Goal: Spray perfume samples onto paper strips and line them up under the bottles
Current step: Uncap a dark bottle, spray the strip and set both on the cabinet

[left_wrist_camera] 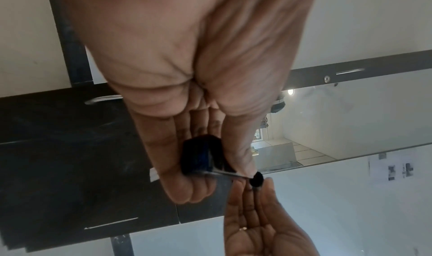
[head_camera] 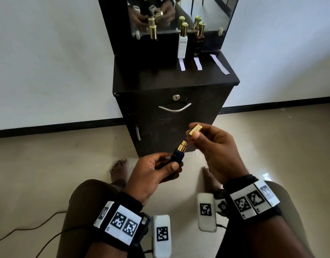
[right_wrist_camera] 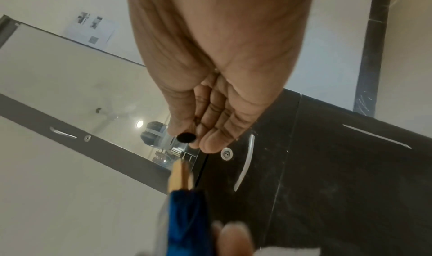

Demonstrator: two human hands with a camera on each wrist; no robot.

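Note:
My left hand (head_camera: 172,162) grips a dark blue perfume bottle (head_camera: 178,156) with its gold sprayer (head_camera: 183,145) bare and pointing up to the right. My right hand (head_camera: 194,131) pinches the gold cap (head_camera: 195,129) just above the sprayer, apart from it. From the left wrist, the bottle (left_wrist_camera: 201,156) lies in my fingers, with the cap (left_wrist_camera: 256,179) beyond. From the right wrist, the cap (right_wrist_camera: 185,137) hangs over the blue bottle (right_wrist_camera: 187,213). A white bottle (head_camera: 182,43) and a dark bottle (head_camera: 198,41) stand on the black cabinet (head_camera: 160,79), each with a paper strip (head_camera: 182,64) (head_camera: 198,63) in front.
A third paper strip (head_camera: 219,64) lies at the cabinet's right with no bottle behind it. Another gold-capped bottle (head_camera: 153,31) stands at the back left by the mirror (head_camera: 212,13). The cabinet has a drawer handle (head_camera: 175,108). My knees and feet are below, and cables (head_camera: 30,226) run on the floor.

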